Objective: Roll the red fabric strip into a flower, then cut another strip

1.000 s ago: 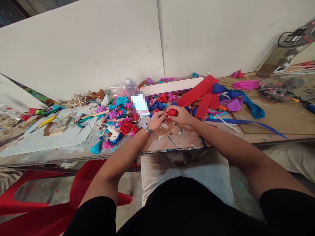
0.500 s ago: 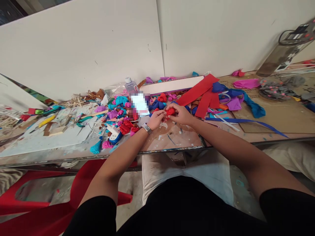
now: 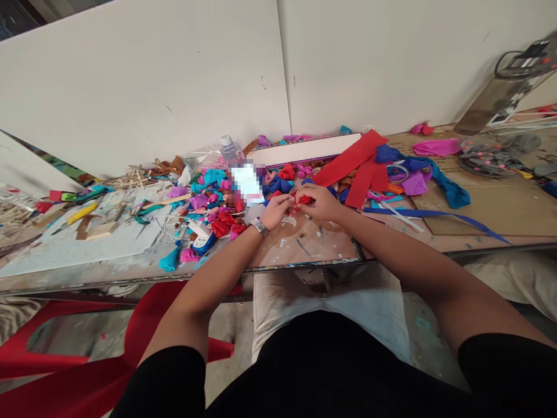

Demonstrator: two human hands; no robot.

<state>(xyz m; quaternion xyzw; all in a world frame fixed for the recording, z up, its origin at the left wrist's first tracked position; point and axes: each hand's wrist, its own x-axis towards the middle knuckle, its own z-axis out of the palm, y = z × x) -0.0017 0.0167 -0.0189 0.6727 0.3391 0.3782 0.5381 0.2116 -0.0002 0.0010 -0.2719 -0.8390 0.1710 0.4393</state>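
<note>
A small crumpled red piece [image 3: 304, 200] is held between my two hands above the near part of the table. My left hand [image 3: 278, 209] pinches its left side, fingertips together, with a watch on the wrist. From the right, my right hand [image 3: 319, 202] curls its fingers over the piece and covers part of it. Just beyond the hands lie dark blue crumpled pieces [image 3: 278, 186] and a bright, pixelated phone screen [image 3: 247, 183]. Long red strips [image 3: 348, 161] lie behind and right of my right hand.
A clear bottle [image 3: 231, 150] stands behind the phone. Crumpled colourful pieces, a white and blue power socket [image 3: 203, 239] and a yellow cutter [image 3: 82, 213] lie left. To the right are cardboard [image 3: 470, 203], a blue strip [image 3: 456, 216] and a large grey bottle [image 3: 491, 96].
My right fingers have shifted slightly over the red piece, and less of it shows between the hands. My left hand has hardly moved.
</note>
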